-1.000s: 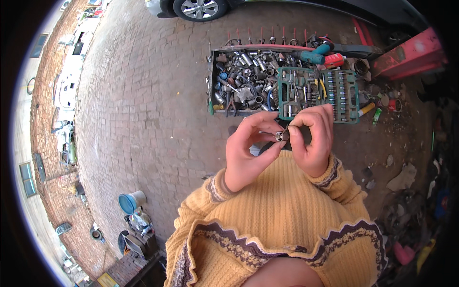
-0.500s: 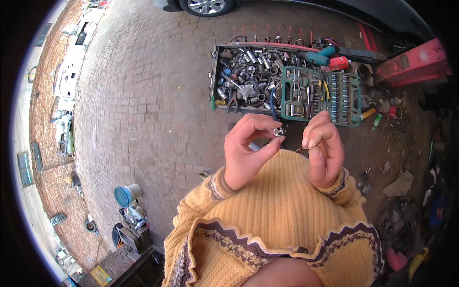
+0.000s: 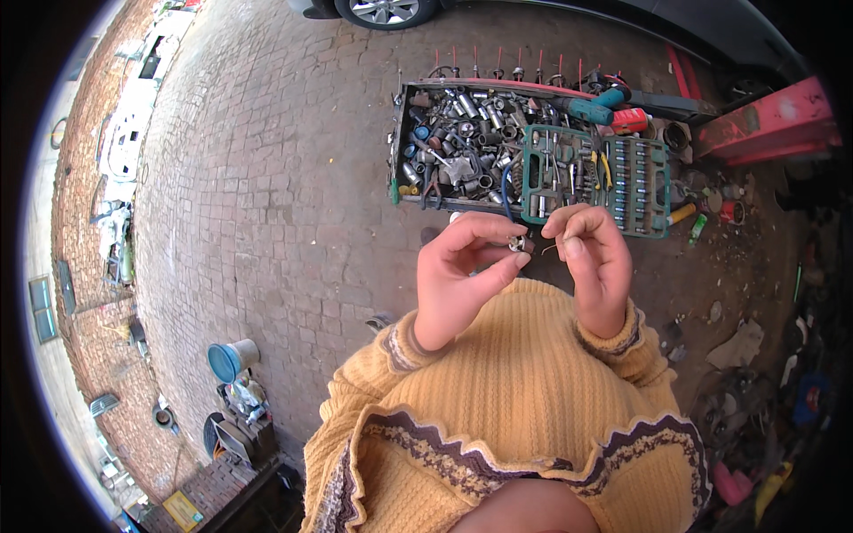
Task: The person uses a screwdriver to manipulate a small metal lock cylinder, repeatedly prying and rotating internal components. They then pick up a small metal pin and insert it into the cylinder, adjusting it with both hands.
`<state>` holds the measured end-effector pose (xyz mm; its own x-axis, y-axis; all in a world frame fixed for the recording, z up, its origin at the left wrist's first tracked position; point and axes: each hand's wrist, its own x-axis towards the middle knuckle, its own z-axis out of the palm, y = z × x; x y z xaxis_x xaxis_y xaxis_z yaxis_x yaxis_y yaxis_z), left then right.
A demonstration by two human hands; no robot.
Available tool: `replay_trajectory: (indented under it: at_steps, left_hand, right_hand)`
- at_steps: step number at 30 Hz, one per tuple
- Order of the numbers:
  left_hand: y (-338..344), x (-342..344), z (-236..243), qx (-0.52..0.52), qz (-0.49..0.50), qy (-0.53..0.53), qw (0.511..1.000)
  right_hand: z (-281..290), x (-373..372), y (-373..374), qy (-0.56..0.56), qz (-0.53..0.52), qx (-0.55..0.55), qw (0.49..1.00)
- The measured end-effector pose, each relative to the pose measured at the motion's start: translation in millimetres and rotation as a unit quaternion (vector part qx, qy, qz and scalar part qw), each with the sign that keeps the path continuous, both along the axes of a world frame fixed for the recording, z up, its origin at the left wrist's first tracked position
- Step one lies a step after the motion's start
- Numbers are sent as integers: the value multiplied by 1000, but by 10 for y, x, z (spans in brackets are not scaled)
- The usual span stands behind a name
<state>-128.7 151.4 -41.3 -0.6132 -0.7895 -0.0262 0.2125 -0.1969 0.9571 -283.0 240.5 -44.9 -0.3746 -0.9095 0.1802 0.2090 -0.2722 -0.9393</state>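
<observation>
Beyond the left hand [image 3: 458, 275] and right hand [image 3: 597, 266], open room lay at 9 o'clock over paving [image 3: 258, 186].
A crowded tray [image 3: 515, 85] blocked 11, a green case [image 3: 663, 191] 1, a red beam [image 3: 769, 123] 2; a thin strand [image 3: 551, 248] narrowed the gap between hands.

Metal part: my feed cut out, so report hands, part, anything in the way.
Left hand pinching small metal part. Right hand holding thin strand. Strand apart from part, nothing visible between them.

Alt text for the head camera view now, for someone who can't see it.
The left hand pinches a small metal part; the right hand, just apart, holds a thin wire-like piece. Beyond them are an open green tool case and a tray of jumbled metal parts.
</observation>
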Motion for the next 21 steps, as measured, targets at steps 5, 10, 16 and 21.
replay_trajectory:
  at_steps: [5,10,16,21]
  left_hand:
    - [-42,17,-44,127,-29,20,991]
    - [-94,65,-97,273,-60,98,955]
    - [-110,94,-143,316,-82,125,937]
    - [-87,113,-142,294,-83,143,942]
  right_hand:
    - [-203,-175,-27,-5,-7,41,999]
    - [-1060,-904,30,14,-131,120,984]
    - [-2660,-1563,93,203,-223,354,885]
    - [-3126,-1543,-148,352,-209,417,811]
